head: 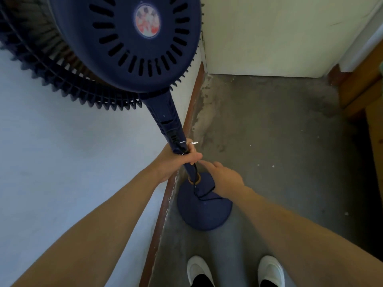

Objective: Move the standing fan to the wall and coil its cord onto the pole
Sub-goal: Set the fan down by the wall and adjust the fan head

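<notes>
A dark blue standing fan (pixel 124 44) stands close to the wall, its round base (pixel 204 212) on the grey floor. My left hand (pixel 178 157) is shut around the fan's pole (pixel 165 119), pinning the black cord (pixel 194 168) and its metal plug prongs against it. The cord runs down the pole to the brown collar and bends across the base. My right hand (pixel 223 179) hovers just right of the pole above the base, fingers apart, index finger pointing at the cord; whether it touches the cord I cannot tell.
A white wall (pixel 62 152) with a reddish-brown skirting (pixel 165 204) runs along the left. A second wall (pixel 269 38) closes the corner ahead. Wooden furniture (pixel 362 96) stands at the right. My two white shoes (pixel 234 270) stand at the bottom.
</notes>
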A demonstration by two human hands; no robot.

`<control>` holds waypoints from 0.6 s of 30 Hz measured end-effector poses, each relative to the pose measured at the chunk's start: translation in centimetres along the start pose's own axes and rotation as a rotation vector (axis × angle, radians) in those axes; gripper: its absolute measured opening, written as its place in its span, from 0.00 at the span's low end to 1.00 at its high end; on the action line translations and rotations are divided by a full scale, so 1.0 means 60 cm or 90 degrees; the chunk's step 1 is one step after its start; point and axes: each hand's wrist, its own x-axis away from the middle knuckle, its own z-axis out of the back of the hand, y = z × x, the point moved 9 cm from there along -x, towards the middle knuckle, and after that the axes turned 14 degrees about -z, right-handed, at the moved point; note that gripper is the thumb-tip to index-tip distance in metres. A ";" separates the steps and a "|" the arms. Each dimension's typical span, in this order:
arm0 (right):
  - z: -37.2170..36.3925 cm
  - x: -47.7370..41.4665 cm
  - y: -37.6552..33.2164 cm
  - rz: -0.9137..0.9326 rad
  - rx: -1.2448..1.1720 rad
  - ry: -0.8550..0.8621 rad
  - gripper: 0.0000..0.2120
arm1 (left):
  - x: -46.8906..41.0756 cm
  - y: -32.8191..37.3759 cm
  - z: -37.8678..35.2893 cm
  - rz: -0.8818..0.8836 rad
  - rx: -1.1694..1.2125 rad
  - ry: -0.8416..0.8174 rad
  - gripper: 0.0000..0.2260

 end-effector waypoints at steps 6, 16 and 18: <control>-0.034 0.011 -0.036 0.047 -0.063 -0.040 0.37 | 0.026 -0.018 -0.014 0.014 0.029 -0.012 0.12; -0.074 0.047 -0.061 -0.041 -0.142 -0.121 0.18 | 0.107 -0.005 -0.031 0.017 0.054 -0.074 0.11; -0.077 0.059 -0.064 -0.037 -0.139 -0.082 0.15 | 0.125 0.000 -0.031 0.020 0.046 -0.078 0.11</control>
